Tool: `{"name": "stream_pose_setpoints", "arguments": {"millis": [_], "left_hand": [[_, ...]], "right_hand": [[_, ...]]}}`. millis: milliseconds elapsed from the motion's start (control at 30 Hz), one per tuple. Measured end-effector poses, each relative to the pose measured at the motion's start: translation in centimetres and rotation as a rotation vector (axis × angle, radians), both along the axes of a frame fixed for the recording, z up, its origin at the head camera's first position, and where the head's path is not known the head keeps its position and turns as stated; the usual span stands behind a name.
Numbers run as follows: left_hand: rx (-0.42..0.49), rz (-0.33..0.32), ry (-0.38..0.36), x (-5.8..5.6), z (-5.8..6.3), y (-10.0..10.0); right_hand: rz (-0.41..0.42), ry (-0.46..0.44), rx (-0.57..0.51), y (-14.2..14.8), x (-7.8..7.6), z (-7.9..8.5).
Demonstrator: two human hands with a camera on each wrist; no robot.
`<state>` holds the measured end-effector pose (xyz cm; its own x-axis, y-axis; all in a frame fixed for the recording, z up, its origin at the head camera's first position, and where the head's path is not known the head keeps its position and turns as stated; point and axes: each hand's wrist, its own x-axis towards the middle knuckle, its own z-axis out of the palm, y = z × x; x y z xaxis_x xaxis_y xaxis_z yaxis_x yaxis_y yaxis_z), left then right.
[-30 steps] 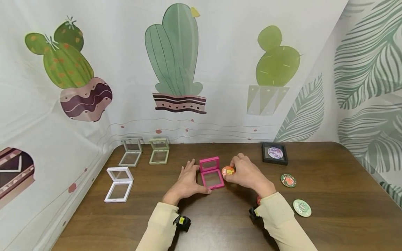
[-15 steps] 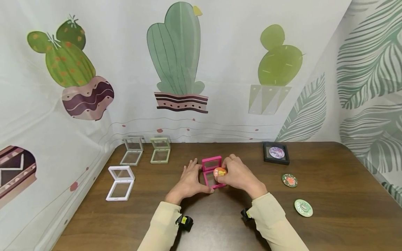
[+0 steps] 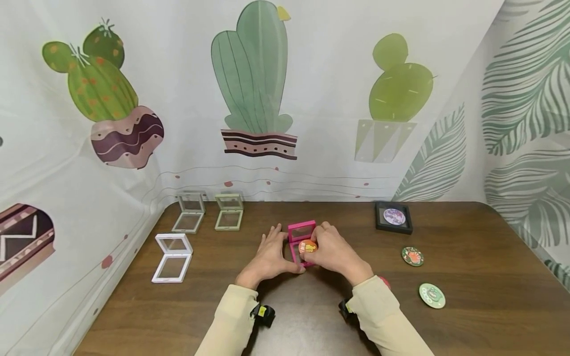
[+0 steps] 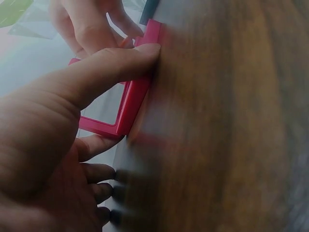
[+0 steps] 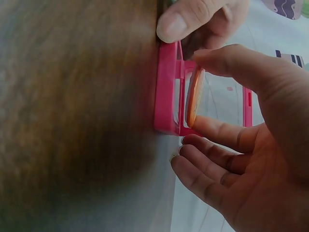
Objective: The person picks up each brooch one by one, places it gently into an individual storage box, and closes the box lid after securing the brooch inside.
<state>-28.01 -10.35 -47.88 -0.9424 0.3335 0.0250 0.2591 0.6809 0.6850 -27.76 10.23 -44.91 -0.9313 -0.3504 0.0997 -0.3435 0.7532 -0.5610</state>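
A pink display case [image 3: 302, 231] stands folded open on the table, its lid raised at the back. My left hand [image 3: 269, 259] holds the case at its left side, the thumb [image 4: 140, 55] on the front edge and the index finger against another side. Between thumb and index finger, my right hand [image 3: 337, 253] pinches a round orange button badge [image 3: 307, 245] with a yellow picture. In the right wrist view the badge [image 5: 194, 96] is seen edge-on, close over the clear film of the case's base [image 5: 166, 92]. The right hand's other fingers extend beside the case.
At the left stand open white [image 3: 171, 267], grey [image 3: 189, 222] and green [image 3: 229, 220] cases. A black case [image 3: 394, 217] with a purple badge lies back right. Green badges [image 3: 412, 256] [image 3: 432, 295] lie at right; a red item [image 3: 385, 282] shows behind the right sleeve.
My right hand has carried the orange badge leftward, from beside the pink case to over its base. The left hand keeps its hold on the case. The head view has shifted slightly.
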Motion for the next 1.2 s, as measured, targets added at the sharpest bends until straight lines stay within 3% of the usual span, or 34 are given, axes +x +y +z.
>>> {"name": "stream_pose_setpoints", "arguments": {"millis": [1200], "left_hand": [[-0.02, 0.003, -0.002, -0.09, 0.02, 0.05]], "right_hand": [[-0.013, 0.002, 0.033, -0.76, 0.38, -0.67]]}}
